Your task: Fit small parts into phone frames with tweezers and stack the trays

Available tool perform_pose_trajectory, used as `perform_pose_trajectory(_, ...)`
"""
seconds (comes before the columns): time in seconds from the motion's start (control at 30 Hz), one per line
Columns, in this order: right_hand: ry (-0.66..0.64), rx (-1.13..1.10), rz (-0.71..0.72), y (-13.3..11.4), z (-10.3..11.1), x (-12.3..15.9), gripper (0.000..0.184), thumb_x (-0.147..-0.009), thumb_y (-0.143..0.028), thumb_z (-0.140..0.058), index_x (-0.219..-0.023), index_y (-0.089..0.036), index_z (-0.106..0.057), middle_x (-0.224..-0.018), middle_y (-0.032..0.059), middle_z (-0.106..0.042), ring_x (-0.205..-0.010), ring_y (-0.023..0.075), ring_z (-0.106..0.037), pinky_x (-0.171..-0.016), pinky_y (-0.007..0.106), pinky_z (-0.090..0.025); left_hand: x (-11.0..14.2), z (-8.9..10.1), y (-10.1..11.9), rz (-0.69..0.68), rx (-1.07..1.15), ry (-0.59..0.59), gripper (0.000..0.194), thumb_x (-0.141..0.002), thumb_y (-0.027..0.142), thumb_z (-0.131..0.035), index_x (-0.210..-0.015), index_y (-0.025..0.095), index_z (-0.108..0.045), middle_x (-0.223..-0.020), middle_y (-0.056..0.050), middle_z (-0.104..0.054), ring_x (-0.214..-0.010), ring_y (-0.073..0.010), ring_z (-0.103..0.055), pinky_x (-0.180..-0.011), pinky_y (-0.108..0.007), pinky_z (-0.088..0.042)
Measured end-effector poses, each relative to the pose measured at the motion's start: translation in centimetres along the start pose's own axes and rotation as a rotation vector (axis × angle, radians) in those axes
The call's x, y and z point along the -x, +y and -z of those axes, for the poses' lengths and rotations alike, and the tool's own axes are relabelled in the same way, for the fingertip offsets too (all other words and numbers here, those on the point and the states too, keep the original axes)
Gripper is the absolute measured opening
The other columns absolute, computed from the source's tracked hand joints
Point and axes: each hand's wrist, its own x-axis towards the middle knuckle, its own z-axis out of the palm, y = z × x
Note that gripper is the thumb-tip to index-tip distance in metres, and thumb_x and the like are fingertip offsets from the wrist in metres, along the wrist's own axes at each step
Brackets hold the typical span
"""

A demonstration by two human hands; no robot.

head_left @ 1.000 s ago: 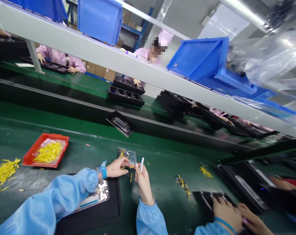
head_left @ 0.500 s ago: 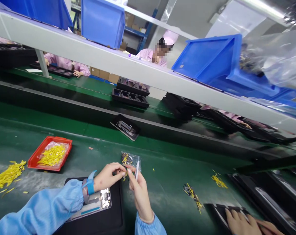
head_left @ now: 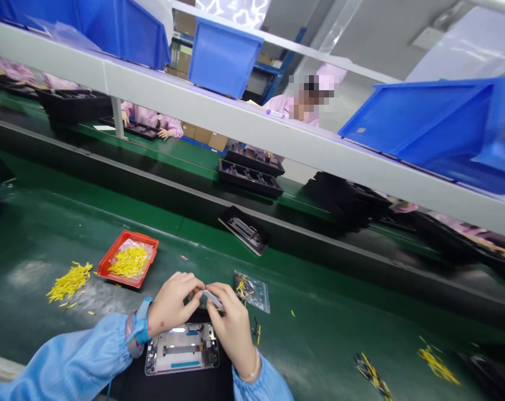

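My left hand [head_left: 173, 303] is closed, thumb and forefinger pinched above the opened phone [head_left: 185, 359]; a tiny dark bit shows at the fingertips, too small to name. Close against it, my right hand [head_left: 233, 328] grips a slim white tool [head_left: 213, 299] whose kind I cannot make out. Below both hands, the phone lies on a black pad [head_left: 127, 384], its boards and blue strips exposed. Right of my fingers rests a clear zip bag [head_left: 260, 294] with small black and yellow pieces inside. A few such pieces [head_left: 257, 332] lie beside my right hand.
Left stands a red tray [head_left: 103, 266] holding bagged yellow strips, near a loose yellow pile [head_left: 71, 281]. More pieces [head_left: 372, 374] lie at right. A second phone [head_left: 244, 231] sits further back. Overhead runs a shelf [head_left: 185, 103] with blue bins [head_left: 223, 58]. People in pink work across the line.
The view has swung left. Both hands have shifted from in front of the zip bag to its left, above the phone, and the white tool now lies flatter. A co-worker's hand at lower right has left view.
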Motion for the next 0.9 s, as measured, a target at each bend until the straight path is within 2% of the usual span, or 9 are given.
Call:
perform_pose_trajectory(0.13, -0.115, -0.022, 0.061, -0.3, -1.1, -1.8, 0.022, -0.08, -0.013, -0.046, -0.086, -0.021, -0.065, -0.081, 0.0051, -0.068, -0.071, 0.018, -0.065, -0.064, 0.025, -0.051, 1.3, 1.8, -1.0, 0.005, -0.129, 0.077, 0.022, -0.083, 0.02, -0.04, -0.08, 0.019, -0.061, -0.067, -0.003, -0.06, -0.064, -0.0179, -0.054, -0.068, -0.031, -0.044)
perform_pose_trajectory(0.27, -0.108, -0.08, 0.077, -1.1, -3.2, -5.4, 0.017, -0.078, -0.015, -0.046, -0.076, -0.019, -0.063, -0.076, 0.0052, -0.066, -0.07, 0.0178, -0.063, -0.065, 0.025, -0.048, 3.4, 4.0, -3.2, 0.193, -0.108, 0.265, 0.026, -0.083, 0.027, -0.038, -0.08, 0.019, -0.063, -0.066, -0.002, -0.062, -0.06, -0.0164, -0.056, -0.063, -0.028, -0.043)
perform_pose_trajectory(0.33, -0.152, -0.097, 0.062, -1.7, -4.8, -7.5, 0.015, -0.078, -0.017, -0.048, -0.073, -0.018, -0.062, -0.075, 0.0051, -0.065, -0.07, 0.0176, -0.062, -0.065, 0.025, -0.046, 4.6, 5.2, -4.3, 0.309, -0.077, 0.326, 0.027, -0.082, 0.031, -0.04, -0.08, 0.019, -0.064, -0.061, 0.0, -0.06, -0.055, -0.0154, -0.054, -0.058, -0.026, -0.042)
perform_pose_trajectory(0.43, -0.276, -0.07, 0.031, -2.7, -7.9, -10.0, 0.013, -0.076, -0.014, -0.052, -0.068, -0.019, -0.061, -0.07, 0.0026, -0.063, -0.066, 0.0166, -0.059, -0.062, 0.025, -0.043, 6.3, 6.6, -5.2, 0.454, -0.036, 0.404, 0.031, -0.079, 0.039, -0.042, -0.08, 0.018, -0.066, -0.049, 0.004, -0.047, -0.046, -0.0139, -0.046, -0.051, -0.025, -0.036)
perform_pose_trajectory(0.5, -0.324, -0.066, 0.024, -3.1, -10.0, -11.1, 0.016, -0.075, -0.013, -0.054, -0.062, -0.019, -0.06, -0.063, 0.0005, -0.06, -0.06, 0.0158, -0.056, -0.059, 0.025, -0.04, 7.0, 7.2, -5.3, 0.517, 0.022, 0.44, 0.034, -0.076, 0.044, -0.044, -0.077, 0.018, -0.065, -0.047, 0.006, -0.039, -0.045, -0.013, -0.042, -0.049, -0.024, -0.035)
perform_pose_trajectory(0.6, -0.358, -0.085, 0.013, -3.0, -12.1, -11.8, 0.017, -0.075, -0.014, -0.057, -0.059, -0.019, -0.058, -0.059, 0.0001, -0.057, -0.058, 0.0159, -0.054, -0.057, 0.025, -0.039, 7.4, 7.6, -5.4, 0.564, 0.126, 0.46, 0.036, -0.073, 0.05, -0.047, -0.072, 0.018, -0.063, -0.048, 0.006, -0.039, -0.046, -0.0124, -0.041, -0.049, -0.023, -0.035)
perform_pose_trajectory(0.7, -0.386, -0.141, 0.016, -2.8, -12.6, -11.8, 0.005, -0.071, -0.012, -0.062, -0.073, -0.016, -0.063, -0.069, 0.0017, -0.062, -0.064, 0.0167, -0.057, -0.061, 0.026, -0.043, 7.4, 7.6, -5.7, 0.57, 0.176, 0.482, 0.036, -0.072, 0.051, -0.049, -0.071, 0.017, -0.061, -0.05, 0.006, -0.041, -0.047, -0.0124, -0.041, -0.049, -0.023, -0.036)
perform_pose_trajectory(0.77, -0.425, -0.191, 0.036, -2.8, -12.0, -11.4, 0.014, -0.07, -0.011, -0.063, -0.084, -0.016, -0.064, -0.075, 0.0017, -0.064, -0.066, 0.0157, -0.058, -0.063, 0.025, -0.045, 7.3, 7.5, -5.9, 0.561, 0.194, 0.482, 0.035, -0.072, 0.05, -0.05, -0.071, 0.017, -0.06, -0.05, 0.006, -0.04, -0.047, -0.0125, -0.041, -0.049, -0.023, -0.036)
perform_pose_trajectory(0.9, -0.549, -0.288, 0.132, -3.1, -10.4, -10.1, 0.009, -0.072, -0.012, -0.064, -0.079, -0.018, -0.065, -0.074, -0.0011, -0.063, -0.068, 0.0146, -0.058, -0.065, 0.024, -0.045, 7.0, 7.3, -5.8, 0.513, 0.228, 0.417, 0.032, -0.073, 0.047, -0.049, -0.072, 0.017, -0.06, -0.052, 0.005, -0.044, -0.05, -0.013, -0.043, -0.05, -0.023, -0.036)
